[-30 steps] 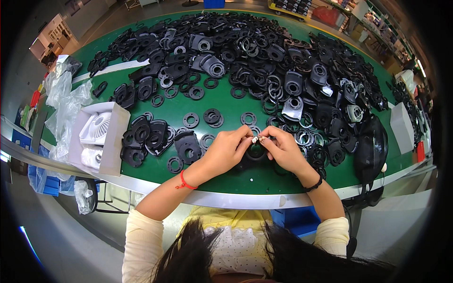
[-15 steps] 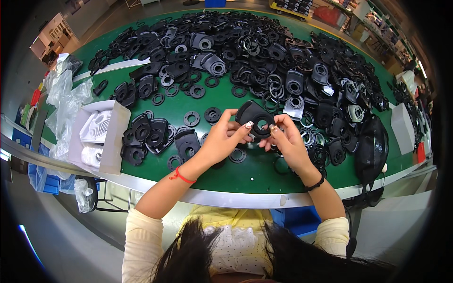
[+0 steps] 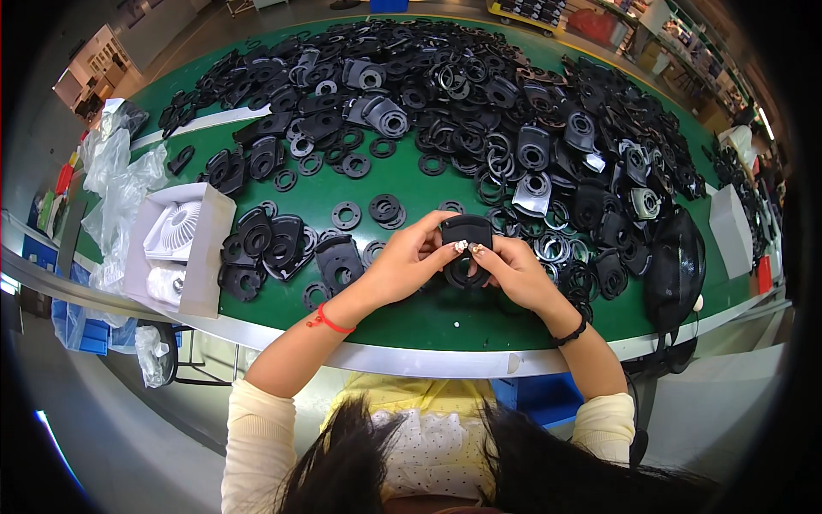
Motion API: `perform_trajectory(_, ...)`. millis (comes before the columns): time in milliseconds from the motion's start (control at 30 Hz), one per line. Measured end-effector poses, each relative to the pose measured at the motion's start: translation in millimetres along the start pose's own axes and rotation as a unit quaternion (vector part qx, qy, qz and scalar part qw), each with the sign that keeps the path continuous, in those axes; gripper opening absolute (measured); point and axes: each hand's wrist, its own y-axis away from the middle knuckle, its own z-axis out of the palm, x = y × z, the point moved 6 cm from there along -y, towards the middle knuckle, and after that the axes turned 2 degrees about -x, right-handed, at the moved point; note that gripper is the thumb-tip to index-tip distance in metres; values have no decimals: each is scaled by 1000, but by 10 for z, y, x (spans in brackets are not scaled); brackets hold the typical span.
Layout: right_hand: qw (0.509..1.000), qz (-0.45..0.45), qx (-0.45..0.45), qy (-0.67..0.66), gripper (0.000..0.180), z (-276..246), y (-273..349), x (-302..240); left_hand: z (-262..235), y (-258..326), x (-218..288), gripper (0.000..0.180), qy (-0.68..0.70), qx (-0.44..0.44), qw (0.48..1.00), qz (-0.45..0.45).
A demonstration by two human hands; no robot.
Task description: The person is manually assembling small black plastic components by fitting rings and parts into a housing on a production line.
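Between my two hands I hold a black plastic housing part [image 3: 467,230] with a round ring-shaped end, above the green table. My left hand [image 3: 413,264] grips its left side, thumb pressed on the face. My right hand [image 3: 519,272] closes on the right side, its thumb meeting the left one at the middle. The ring end points down toward me, and the fingers behind the part are mostly hidden. Left of my hands lie a similar black housing [image 3: 339,262] and flat black rings [image 3: 346,215]. Shiny rings [image 3: 550,248] lie to the right.
A large heap of black housings and rings [image 3: 385,77] covers the far part of the green table [image 3: 411,327]. At left stands a white box [image 3: 214,257] holding a white fan-like part [image 3: 175,230]. Clear plastic bags [image 3: 120,193] hang beside it. A black mesh bag [image 3: 675,270] sits at right.
Both hands have turned the housing upright, its ring end now toward me, and lowered it slightly. The thumbs have come together on its face.
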Motion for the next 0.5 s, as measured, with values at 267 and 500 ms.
perform_trajectory(267, 1000, 4, 24, 13, 30, -5, -1, 30, 20, 11, 16, 39, -36, 6, 999, 11)
perform_trajectory(500, 999, 18, 33, -7, 30, 20, -13, 107, 34, 35, 99, 34, -106, 20, 994, 29)
